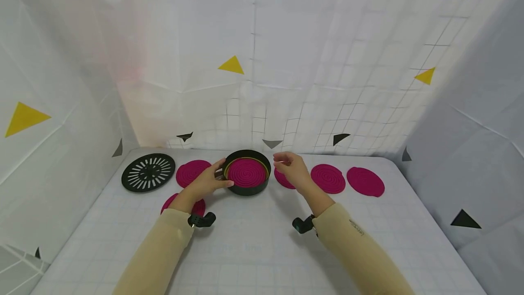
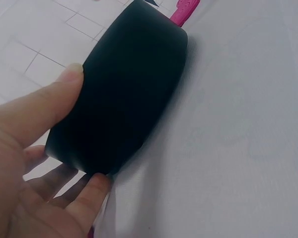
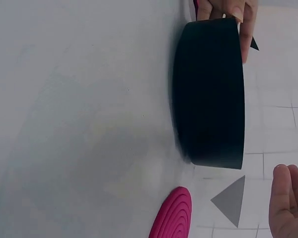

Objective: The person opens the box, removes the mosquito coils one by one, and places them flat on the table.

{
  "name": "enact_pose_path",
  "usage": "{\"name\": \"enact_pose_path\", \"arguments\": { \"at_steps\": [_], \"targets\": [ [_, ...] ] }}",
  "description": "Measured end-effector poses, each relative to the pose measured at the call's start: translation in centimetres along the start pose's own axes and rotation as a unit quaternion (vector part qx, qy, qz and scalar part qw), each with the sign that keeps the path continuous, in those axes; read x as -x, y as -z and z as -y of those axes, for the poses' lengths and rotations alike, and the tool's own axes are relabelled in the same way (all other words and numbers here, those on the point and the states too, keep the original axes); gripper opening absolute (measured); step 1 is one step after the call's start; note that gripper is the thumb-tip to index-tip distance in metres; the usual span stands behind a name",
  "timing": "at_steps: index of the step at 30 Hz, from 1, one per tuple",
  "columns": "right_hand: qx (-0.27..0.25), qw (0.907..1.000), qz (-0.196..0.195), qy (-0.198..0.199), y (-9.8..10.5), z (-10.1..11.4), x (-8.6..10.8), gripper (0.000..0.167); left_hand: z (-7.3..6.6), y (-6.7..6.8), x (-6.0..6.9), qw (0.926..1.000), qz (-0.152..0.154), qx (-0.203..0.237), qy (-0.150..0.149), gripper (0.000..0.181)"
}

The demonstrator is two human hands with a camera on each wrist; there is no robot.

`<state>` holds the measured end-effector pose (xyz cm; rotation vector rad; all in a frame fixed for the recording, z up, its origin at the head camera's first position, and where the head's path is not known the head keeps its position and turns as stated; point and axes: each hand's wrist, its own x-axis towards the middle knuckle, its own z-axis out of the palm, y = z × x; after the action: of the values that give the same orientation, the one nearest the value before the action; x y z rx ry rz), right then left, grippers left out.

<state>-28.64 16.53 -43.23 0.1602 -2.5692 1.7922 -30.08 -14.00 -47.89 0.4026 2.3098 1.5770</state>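
Note:
A round black holder [image 1: 247, 191] stands on the table with a pink spiral coaster [image 1: 246, 172] lying inside it. My left hand [image 1: 206, 183] grips its left side, thumb at the near rim; in the left wrist view the thumb and fingers of the left hand [image 2: 44, 144] touch the dark wall [image 2: 124, 89]. Just right of the holder, my right hand [image 1: 293, 170] hangs in the air, fingers loosely bent and holding nothing. The right wrist view shows the right hand [image 3: 290, 203] apart from the holder [image 3: 208, 94]. Below it lies a pink coaster [image 1: 283, 180], partly hidden.
A black slotted disc [image 1: 148, 172] lies at the far left. Pink coasters lie behind my left hand [image 1: 190, 172], under my left wrist [image 1: 199, 207], and at the right [image 1: 328, 178], [image 1: 365, 181]. White sheeting [image 1: 286, 104] walls the back and sides.

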Motion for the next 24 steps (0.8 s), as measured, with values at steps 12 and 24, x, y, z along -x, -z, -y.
{"name": "enact_pose_path", "arguments": {
  "at_steps": [12, 24],
  "targets": [
    [0.043, 0.9989, 0.015, 0.01, -2.3, 0.2, -2.2, 0.033, 0.1, 0.0, -0.2, 0.9999, -0.005, -0.004, 0.009, 0.101],
    [0.093, 0.9949, 0.041, -0.005, -3.9, 0.8, -3.8, 0.034, 0.1, 0.1, -0.1, 0.9999, -0.002, 0.0, 0.011, 0.101]
  ]
}}
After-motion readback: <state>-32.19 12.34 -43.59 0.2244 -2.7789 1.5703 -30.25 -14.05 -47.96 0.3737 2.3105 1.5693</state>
